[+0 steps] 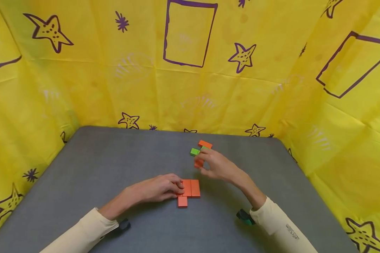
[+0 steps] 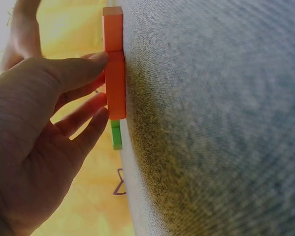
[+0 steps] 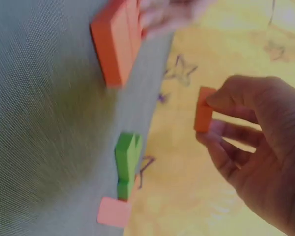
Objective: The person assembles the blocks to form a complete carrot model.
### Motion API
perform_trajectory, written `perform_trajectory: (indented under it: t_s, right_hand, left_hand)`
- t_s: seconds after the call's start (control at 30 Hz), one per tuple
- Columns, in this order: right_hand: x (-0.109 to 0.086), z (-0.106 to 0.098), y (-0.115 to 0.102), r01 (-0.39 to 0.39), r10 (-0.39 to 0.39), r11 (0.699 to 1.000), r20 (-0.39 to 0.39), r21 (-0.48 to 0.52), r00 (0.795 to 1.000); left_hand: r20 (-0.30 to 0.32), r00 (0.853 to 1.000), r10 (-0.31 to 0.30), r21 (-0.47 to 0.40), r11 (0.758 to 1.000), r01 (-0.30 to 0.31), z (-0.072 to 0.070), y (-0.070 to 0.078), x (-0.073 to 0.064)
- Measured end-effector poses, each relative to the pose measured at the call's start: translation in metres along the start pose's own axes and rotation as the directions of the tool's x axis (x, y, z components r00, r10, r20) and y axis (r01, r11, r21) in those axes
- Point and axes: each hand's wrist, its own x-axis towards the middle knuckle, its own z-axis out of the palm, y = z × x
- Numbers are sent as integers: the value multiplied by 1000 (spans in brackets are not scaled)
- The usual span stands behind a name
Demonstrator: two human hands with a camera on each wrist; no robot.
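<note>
Flat orange blocks (image 1: pixel 191 188) lie side by side on the grey table, with a small orange block (image 1: pixel 182 202) against their near edge. My left hand (image 1: pixel 159 188) comes from the left and rests its fingertips and thumb on the left part of this group, hiding some of it. Raised above the table, my right hand (image 1: pixel 220 165) pinches a small orange block (image 3: pixel 204 109) between thumb and fingertips. Beyond that hand lie green blocks (image 1: pixel 194 151) and another orange block (image 1: pixel 205 144), partly covered by its fingers in the head view.
A grey table (image 1: pixel 114 151) spreads around the blocks. Yellow cloth walls (image 1: pixel 139 91) with purple drawings enclose its back and sides. Dark wrist devices show beneath both pale sleeves (image 1: pixel 278 225).
</note>
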Motion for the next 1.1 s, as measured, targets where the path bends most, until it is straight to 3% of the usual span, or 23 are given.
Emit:
perform_trajectory:
  t_s: [0.17,0.3,0.43,0.63,1.1]
  right_hand:
    - [-30,8,-28,86,-88,996,105,23,991]
    - [-42,25,-39,142,-146,989,166,36,975]
    - [-45,39,-42,193,-198,980,159,47,967]
    - [-44,50,-42,248,-251,968,116,41,961]
    - [-43,47,-42,190,-190,982,145,14,971]
  left_hand:
    - [-8,1000,4,2,1000,-4,1,-1,0]
    - [-18,1000,12,5,1000,-12,2,-1,-1]
    - [-18,1000,3,-15,1000,-4,1,-1,-2]
    - [21,997,-72,-85,994,74,2,1,-3]
    - [7,998,-55,-83,995,55,2,2,0]
